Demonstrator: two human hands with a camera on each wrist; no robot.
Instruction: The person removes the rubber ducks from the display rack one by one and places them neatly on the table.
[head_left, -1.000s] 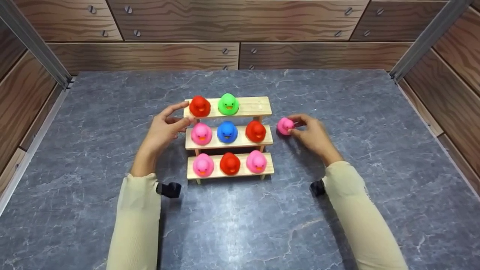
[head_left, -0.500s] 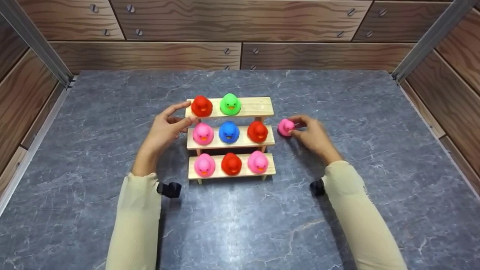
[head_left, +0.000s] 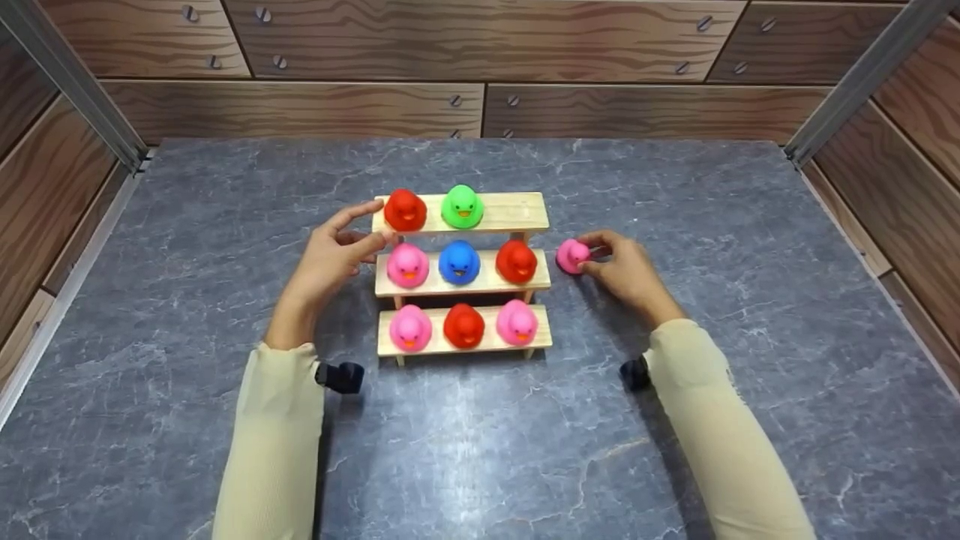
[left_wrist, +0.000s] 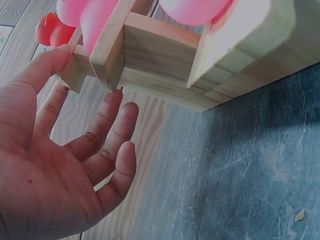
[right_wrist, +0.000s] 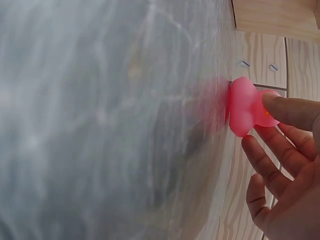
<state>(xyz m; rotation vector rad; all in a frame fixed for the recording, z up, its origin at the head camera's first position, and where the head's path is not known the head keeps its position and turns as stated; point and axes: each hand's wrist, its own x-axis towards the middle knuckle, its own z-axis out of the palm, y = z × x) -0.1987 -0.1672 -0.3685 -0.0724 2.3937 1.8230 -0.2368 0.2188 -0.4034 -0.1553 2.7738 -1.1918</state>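
A three-tier wooden display stand [head_left: 517,211] holds rubber ducks in rows. My left hand [head_left: 328,259] is at its left end, thumb and index finger spanning the end of the top shelf, beside a red duck [head_left: 405,210]. In the left wrist view, that hand's [left_wrist: 75,155] other fingers extend loosely below the shelves. Right of the stand, my right hand [head_left: 624,268] pinches a pink rubber duck [head_left: 572,256] between thumb and fingers. In the right wrist view the pink duck [right_wrist: 243,107] sits with its base right at the tabletop, the thumb over its head.
The top shelf also bears a green duck [head_left: 462,207], with bare wood to its right. Pink, blue [head_left: 459,262] and red ducks fill the middle shelf; pink and red ones [head_left: 463,326] fill the bottom. Wood-patterned panels [head_left: 300,109] wall the grey marbled table [head_left: 465,450].
The view shifts slightly. Both hands keep their places, the left at the top shelf's end and the right on the pink duck.
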